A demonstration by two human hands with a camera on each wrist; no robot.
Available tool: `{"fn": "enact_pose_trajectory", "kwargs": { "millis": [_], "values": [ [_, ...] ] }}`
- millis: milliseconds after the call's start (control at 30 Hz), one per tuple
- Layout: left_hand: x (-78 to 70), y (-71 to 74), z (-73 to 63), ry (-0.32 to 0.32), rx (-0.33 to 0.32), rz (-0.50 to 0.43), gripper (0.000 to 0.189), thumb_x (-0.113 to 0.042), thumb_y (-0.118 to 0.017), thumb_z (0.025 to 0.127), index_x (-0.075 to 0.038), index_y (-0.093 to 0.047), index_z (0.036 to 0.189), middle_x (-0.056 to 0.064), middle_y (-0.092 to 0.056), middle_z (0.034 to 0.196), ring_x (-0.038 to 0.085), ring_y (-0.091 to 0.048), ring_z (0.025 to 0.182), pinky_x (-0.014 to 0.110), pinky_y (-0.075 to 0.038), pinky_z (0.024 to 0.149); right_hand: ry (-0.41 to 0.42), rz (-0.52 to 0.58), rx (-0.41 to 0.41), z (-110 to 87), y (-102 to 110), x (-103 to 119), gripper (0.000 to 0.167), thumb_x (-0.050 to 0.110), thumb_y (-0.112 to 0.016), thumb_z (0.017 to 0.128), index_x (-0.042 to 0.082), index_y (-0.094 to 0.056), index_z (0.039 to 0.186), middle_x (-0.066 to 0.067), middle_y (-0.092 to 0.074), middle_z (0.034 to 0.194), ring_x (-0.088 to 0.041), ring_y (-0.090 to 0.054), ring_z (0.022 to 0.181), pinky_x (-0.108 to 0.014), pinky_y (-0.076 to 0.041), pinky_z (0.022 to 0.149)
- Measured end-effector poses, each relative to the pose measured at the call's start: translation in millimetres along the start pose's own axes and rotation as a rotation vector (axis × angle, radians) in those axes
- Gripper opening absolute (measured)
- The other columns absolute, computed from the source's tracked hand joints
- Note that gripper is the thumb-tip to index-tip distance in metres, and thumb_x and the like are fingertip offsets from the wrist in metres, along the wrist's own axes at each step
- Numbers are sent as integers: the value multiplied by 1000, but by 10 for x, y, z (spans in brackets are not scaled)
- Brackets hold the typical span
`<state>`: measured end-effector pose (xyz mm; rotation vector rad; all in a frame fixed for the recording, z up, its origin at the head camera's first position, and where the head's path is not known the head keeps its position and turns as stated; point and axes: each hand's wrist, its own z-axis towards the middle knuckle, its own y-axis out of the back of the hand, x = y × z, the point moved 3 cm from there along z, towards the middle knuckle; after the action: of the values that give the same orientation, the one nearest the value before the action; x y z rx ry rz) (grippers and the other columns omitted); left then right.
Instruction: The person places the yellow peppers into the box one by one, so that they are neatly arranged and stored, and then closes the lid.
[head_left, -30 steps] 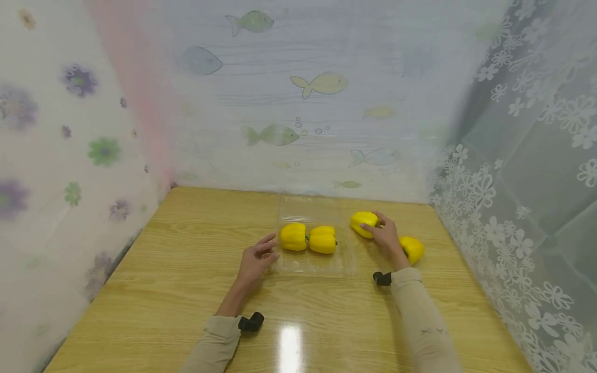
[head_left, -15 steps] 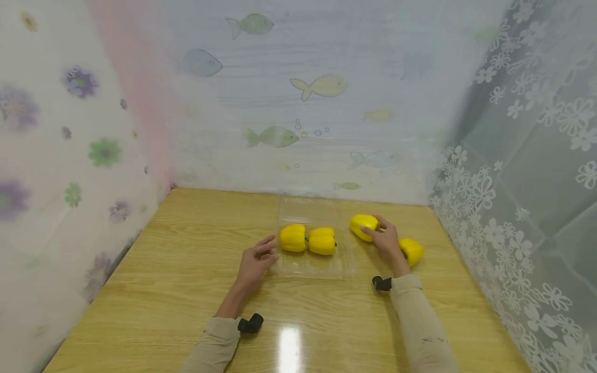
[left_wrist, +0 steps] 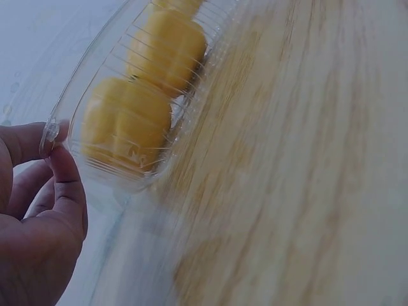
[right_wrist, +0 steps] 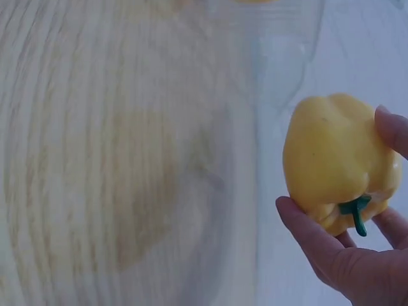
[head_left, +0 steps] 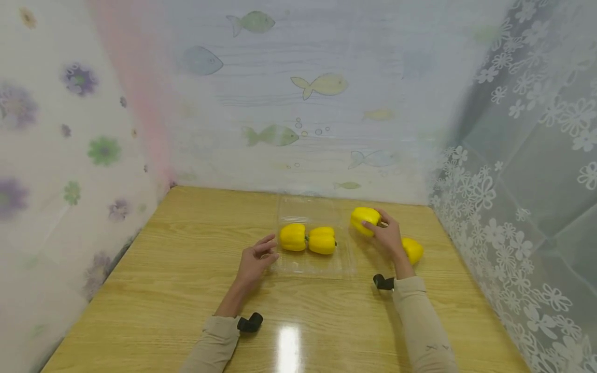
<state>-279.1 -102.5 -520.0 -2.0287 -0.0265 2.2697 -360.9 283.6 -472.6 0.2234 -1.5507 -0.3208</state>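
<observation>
My left hand (head_left: 254, 263) pinches the rim of a clear plastic clamshell box (head_left: 310, 266) between thumb and finger; the left wrist view shows the grip at a corner tab. Inside the box lie two yellow bell peppers, a left one (head_left: 293, 238) and a right one (head_left: 322, 240), end to end. To the right of the box, my right hand (head_left: 388, 234) holds another yellow bell pepper (head_left: 364, 219). In the right wrist view, fingers and thumb wrap this held pepper (right_wrist: 335, 150), its green stem showing.
One more yellow bell pepper (head_left: 413, 250) lies on the wooden table (head_left: 196, 228), partly behind the right wrist. The box's lid (head_left: 310, 208) is folded back toward the fish-patterned curtain (head_left: 280, 103). Patterned curtains also stand at left and right.
The right hand has raised its pepper slightly, and its forearm now covers more of the loose pepper. The left hand and the box stay in place.
</observation>
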Motion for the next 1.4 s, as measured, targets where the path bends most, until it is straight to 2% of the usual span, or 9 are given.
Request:
{"fn": "enact_pose_trajectory", "kwargs": {
  "millis": [100, 167, 400, 533, 700, 867, 1067, 1267, 1400],
  "values": [
    [-9, -2, -3, -3, 1, 3, 34, 5, -68, 93, 12, -65, 126, 11, -52, 152, 29, -53, 117, 45, -41, 112, 6, 52, -2, -6, -17, 81, 76, 26, -73, 95, 9, -35, 159, -27, -33, 154, -40, -48, 133, -20, -55, 81],
    [-16, -1, -5, -4, -1, 6, 34, 6, -68, 93, 12, -65, 126, 11, -52, 152, 29, -54, 116, 47, -40, 113, 21, 77, -2, -22, -40, 132, 76, 25, -73, 95, 9, -35, 159, -27, -32, 156, -40, -48, 133, -18, -55, 78],
    [-3, 4, 4, 13, -6, 18, 32, 5, -69, 92, 11, -67, 124, 10, -54, 151, 23, -54, 110, 25, -47, 99, 136, 104, 12, -120, -160, 286, 74, 26, -74, 95, 11, -38, 158, -24, -38, 153, -40, -49, 131, -16, -55, 79],
    [-3, -5, 11, 17, 0, 21, 31, 4, -69, 93, 11, -67, 123, 10, -53, 151, 24, -52, 112, 21, -47, 95, 205, 126, 54, -164, -222, 356, 73, 24, -74, 95, 11, -39, 157, -21, -40, 152, -33, -49, 131, -20, -56, 81],
    [-18, -11, 2, 24, 5, 36, 31, 3, -67, 94, 10, -67, 124, 9, -53, 151, 26, -51, 117, 25, -45, 101, 271, 149, 106, -214, -295, 413, 66, 19, -71, 97, 11, -41, 156, -18, -43, 152, -18, -55, 121, -22, -57, 82],
    [-11, -12, -1, 19, 11, 44, 31, 4, -66, 95, 11, -66, 125, 10, -52, 152, 27, -51, 124, 39, -41, 110, 329, 153, 199, -270, -400, 410, 61, 11, -66, 99, 8, -42, 155, -21, -47, 145, -11, -61, 109, -24, -58, 80],
    [-7, -15, 5, 11, 11, 67, 30, 3, -65, 95, 12, -66, 124, 10, -53, 151, 29, -50, 131, 49, -37, 115, 359, 150, 321, -348, -530, 404, 59, 7, -64, 99, 7, -43, 154, -23, -47, 147, -12, -62, 111, -30, -59, 80],
    [-4, -14, -5, 13, 23, 59, 31, 4, -65, 95, 12, -66, 125, 10, -52, 152, 29, -49, 133, 50, -35, 116, 383, 144, 359, -430, -635, 401, 57, 6, -63, 99, 4, -44, 153, -23, -48, 149, -17, -59, 117, -29, -58, 81],
    [-8, -13, -3, 12, 28, 57, 32, 4, -65, 95, 11, -65, 126, 10, -52, 152, 29, -49, 130, 49, -35, 117, 399, 105, 366, -468, -720, 401, 55, 7, -65, 99, 9, -48, 151, -18, -50, 150, -23, -56, 125, -31, -54, 94]
  ]
}}
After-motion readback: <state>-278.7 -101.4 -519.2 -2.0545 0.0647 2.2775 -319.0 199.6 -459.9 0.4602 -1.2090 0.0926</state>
